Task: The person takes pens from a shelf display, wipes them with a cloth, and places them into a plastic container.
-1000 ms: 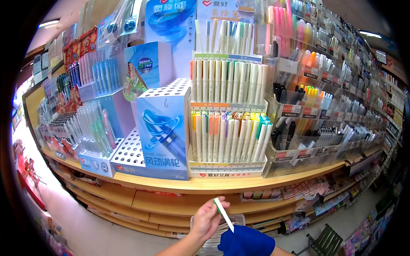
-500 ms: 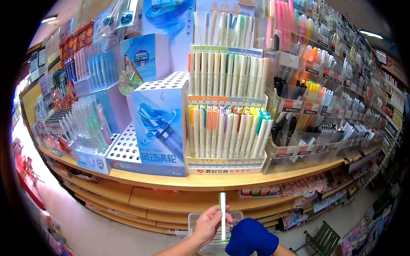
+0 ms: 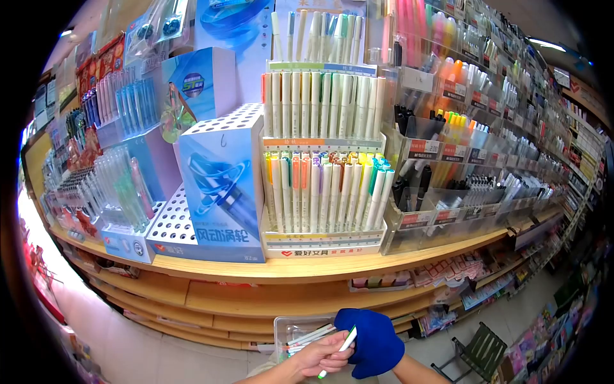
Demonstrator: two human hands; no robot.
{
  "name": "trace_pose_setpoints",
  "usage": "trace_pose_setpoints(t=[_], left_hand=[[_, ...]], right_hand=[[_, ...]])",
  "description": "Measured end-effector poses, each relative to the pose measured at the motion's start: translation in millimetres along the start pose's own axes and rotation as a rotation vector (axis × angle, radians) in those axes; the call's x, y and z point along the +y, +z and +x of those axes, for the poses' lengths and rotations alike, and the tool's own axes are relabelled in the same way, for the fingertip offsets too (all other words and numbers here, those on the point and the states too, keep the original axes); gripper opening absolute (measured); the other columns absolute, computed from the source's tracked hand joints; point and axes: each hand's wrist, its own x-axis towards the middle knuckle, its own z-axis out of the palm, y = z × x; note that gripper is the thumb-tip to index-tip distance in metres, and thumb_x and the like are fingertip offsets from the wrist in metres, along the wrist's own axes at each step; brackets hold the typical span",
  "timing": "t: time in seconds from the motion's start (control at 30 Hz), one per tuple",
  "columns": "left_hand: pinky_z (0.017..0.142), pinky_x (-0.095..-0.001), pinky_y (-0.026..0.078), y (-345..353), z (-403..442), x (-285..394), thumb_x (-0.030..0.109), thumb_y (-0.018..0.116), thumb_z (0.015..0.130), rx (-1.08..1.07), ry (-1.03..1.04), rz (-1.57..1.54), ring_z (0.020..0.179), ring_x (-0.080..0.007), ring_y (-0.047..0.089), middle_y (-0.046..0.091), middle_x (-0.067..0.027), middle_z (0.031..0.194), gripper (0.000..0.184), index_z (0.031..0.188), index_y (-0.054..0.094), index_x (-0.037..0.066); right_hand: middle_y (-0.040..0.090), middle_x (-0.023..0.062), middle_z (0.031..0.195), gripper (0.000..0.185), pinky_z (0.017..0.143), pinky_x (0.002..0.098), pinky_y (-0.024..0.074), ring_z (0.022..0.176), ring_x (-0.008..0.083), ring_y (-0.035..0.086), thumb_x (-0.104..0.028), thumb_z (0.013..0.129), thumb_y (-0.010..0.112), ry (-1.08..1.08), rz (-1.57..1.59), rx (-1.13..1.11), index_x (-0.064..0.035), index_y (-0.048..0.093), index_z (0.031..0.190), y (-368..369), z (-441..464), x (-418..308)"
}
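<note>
your left hand (image 3: 325, 354) is closed, fingers clamped on a white marker (image 3: 348, 340) with green at its ends. the marker is held tilted, just beside the blue cloth (image 3: 378, 334). the cloth covers your right hand (image 3: 371, 351); whether its fingers are apart or together cannot be told. a clear bin (image 3: 279, 333) with loose pens (image 3: 314, 335) lies below the wooden shelf (image 3: 307, 271), near your left hand.
</note>
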Motion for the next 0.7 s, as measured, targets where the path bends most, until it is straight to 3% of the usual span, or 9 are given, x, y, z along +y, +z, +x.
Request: trace_pose_setpoints(t=[0.07,0.17,0.2,0.3,0.37,0.4,0.47,0.57,0.7], left_hand=[[0.037,-0.0164,0.02,-8.2,-4.4,0.8,0.021,0.045,0.094,-0.001,-0.035,0.02,0.044,-0.0034,0.029,0.04,0.0002,0.065,0.017,0.101,0.045,0.006],[0.039,-0.0165,0.022,-4.6,-18.8,6.6,0.018,0.043,0.095,0.277,-0.007,0.577,0.046,-0.0031,0.031,0.045,-0.0018,0.068,0.014,0.103,0.045,0.006],[0.042,-0.0175,0.027,-10.4,-22.4,8.8,0.016,0.041,0.096,0.212,0.03,0.727,0.049,-0.0038,0.035,0.05,-0.0039,0.07,0.015,0.103,0.046,0.004],[0.046,-0.0184,0.032,-16.2,-34.3,17.8,0.016,0.039,0.097,0.271,0.122,1.005,0.052,-0.0042,0.038,0.049,-0.0032,0.07,0.016,0.104,0.047,0.003],[0.054,-0.0226,0.042,-28.9,-43.4,26.7,0.017,0.048,0.092,0.464,0.112,1.445,0.058,-0.0118,0.053,0.059,-0.0093,0.078,0.022,0.109,0.049,0.003],[0.056,-0.0238,0.044,-22.8,-45.9,30.2,0.017,0.051,0.091,0.555,0.161,1.773,0.06,-0.0144,0.056,0.061,-0.0111,0.081,0.025,0.111,0.05,0.003],[0.064,-0.0292,0.049,-1.2,-47.6,36.2,0.015,0.06,0.084,0.75,0.249,2.171,0.072,-0.0252,0.063,0.063,-0.0157,0.092,0.031,0.113,0.053,0.005],[0.061,-0.0309,0.049,35.0,-41.7,61.5,0.01,0.06,0.083,0.783,0.607,2.026,0.07,-0.0286,0.061,0.063,-0.0149,0.088,0.024,0.106,0.056,0.003],[0.057,-0.0338,0.048,119.5,-17.3,117.2,0.0,0.061,0.077,0.771,1.278,2.393,0.064,-0.0298,0.058,0.061,-0.0131,0.081,0.018,0.094,0.058,0.001]], right_hand=[[0.057,0.0105,0.071,0.038,0.057,0.0365,0.0449,0.065,0.0309,0.057,-0.024,0.059,0.072,0.019,-0.024,-0.107,-0.0072,0.054,0.087,-13.3,6.3,-11.5],[0.06,0.0058,0.071,0.035,0.057,0.0312,0.0447,0.064,0.0228,0.059,-0.026,0.057,0.074,0.161,0.195,-0.473,-0.0095,0.058,0.084,-21.7,1.7,-0.5],[0.061,0.0056,0.07,0.03,0.055,0.0287,0.0445,0.06,0.0193,0.059,-0.024,0.061,0.072,-0.027,0.162,-0.501,-0.0098,0.061,0.085,-18.5,0.4,5.4],[0.062,0.0059,0.071,0.027,0.055,0.0283,0.0446,0.06,0.0198,0.058,-0.026,0.066,0.069,0.342,0.211,-0.57,-0.0121,0.064,0.088,-9.7,1.7,9.2],[0.064,0.0058,0.084,0.029,0.054,0.0316,0.0444,0.066,0.0221,0.06,-0.033,0.059,0.068,0.306,0.362,-0.439,-0.0176,0.067,0.084,-18.8,4.6,10.6],[0.063,0.0056,0.085,0.028,0.054,0.0327,0.044,0.067,0.0227,0.06,-0.035,0.057,0.068,-0.034,0.003,-0.364,-0.0185,0.066,0.08,-37.2,15.2,-12.0],[0.06,0.0041,0.082,0.027,0.053,0.035,0.0432,0.068,0.0239,0.059,-0.037,0.051,0.068,-0.135,-0.32,-0.318,-0.0194,0.063,0.07,-41.1,17.0,-16.2],[0.057,0.0038,0.078,0.025,0.053,0.0356,0.0432,0.067,0.0246,0.057,-0.038,0.051,0.068,-0.202,-0.454,-0.365,-0.0186,0.059,0.065,-61.7,31.2,-48.2],[0.058,0.006,0.077,0.024,0.055,0.0327,0.0448,0.066,0.0235,0.058,-0.03,0.058,0.072,-0.283,-0.183,-0.198,-0.0143,0.061,0.073,-58.6,28.5,-68.8]])
